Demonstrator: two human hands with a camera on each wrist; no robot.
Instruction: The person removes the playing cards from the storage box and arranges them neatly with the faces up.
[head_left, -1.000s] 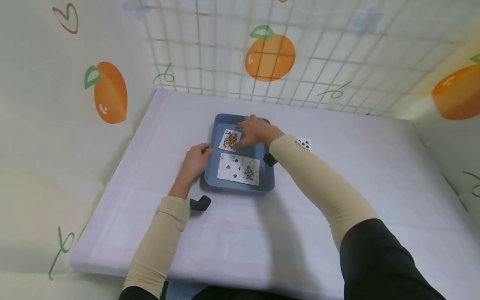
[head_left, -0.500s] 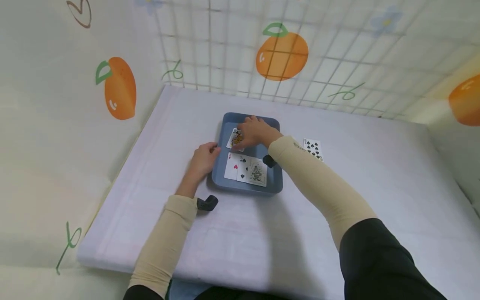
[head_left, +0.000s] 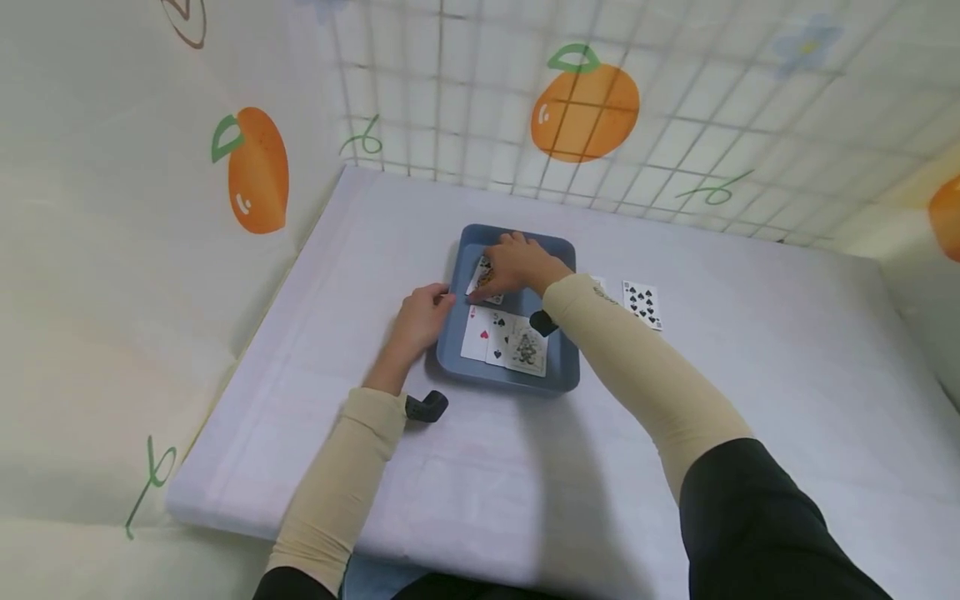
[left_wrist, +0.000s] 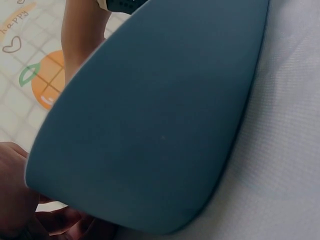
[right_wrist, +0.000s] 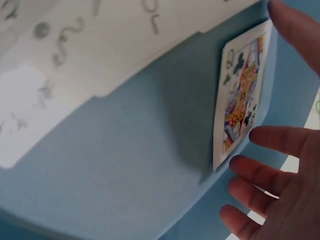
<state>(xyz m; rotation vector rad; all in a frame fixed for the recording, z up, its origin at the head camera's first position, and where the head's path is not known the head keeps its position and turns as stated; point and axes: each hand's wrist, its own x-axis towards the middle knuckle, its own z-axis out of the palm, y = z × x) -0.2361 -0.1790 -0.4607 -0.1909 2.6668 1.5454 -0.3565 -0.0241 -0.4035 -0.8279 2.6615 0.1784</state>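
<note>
My left hand (head_left: 418, 321) grips the left side of a blue tray (head_left: 510, 384); in the left wrist view, its fingers curl at the tray's corner. Over the back of the tray, my right hand (head_left: 519, 265) spreads around a queen of clubs playing card (right_wrist: 242, 95). In the right wrist view, my thumb lies near the card's top corner and the index fingertip meets its right edge. The fingers are fairly straight. Along the tray's front, an ace of hearts (head_left: 475, 335), a spade card (head_left: 496, 342) and a joker (head_left: 527, 350) lie overlapping.
A spade card (head_left: 642, 304) lies on the white-covered table (head_left: 750, 350) to the tray's right. Another white card (head_left: 598, 282) shows partly behind my right sleeve. A wire grid (head_left: 465, 100) on the patterned backdrop stands behind the table.
The head view has turned left, so everything shifts rightward in it. My right hand has moved slightly left over the queen, hiding more of it. My left hand stays at the tray's side.
</note>
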